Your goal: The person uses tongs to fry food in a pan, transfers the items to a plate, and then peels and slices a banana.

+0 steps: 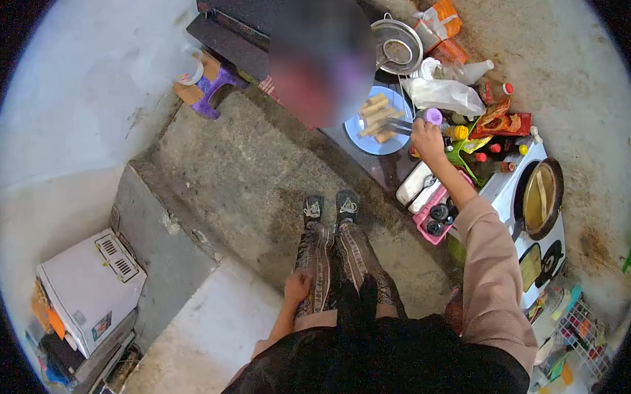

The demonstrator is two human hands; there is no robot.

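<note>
My right hand point(429, 138) is closed around a pair of metal tongs point(399, 126), whose tips reach over a light blue plate point(382, 148). On that plate lies a small pile of golden rolls point(376, 110), and the tong tips overlap the ones at its right side. Just beyond my right fingers stands something with a round purple lid point(433, 116). Down beside my thigh, my left hand point(298, 287) hangs with its fingers curled in and nothing showing in them.
A strainer point(398, 47), a white plastic bag point(445, 96) and bottles crowd the counter. A pink basket point(433, 235) sits near its front edge. Farther right, a pan of oil point(541, 195) rests on the stove point(503, 182). A person point(317, 63) is beyond the plate.
</note>
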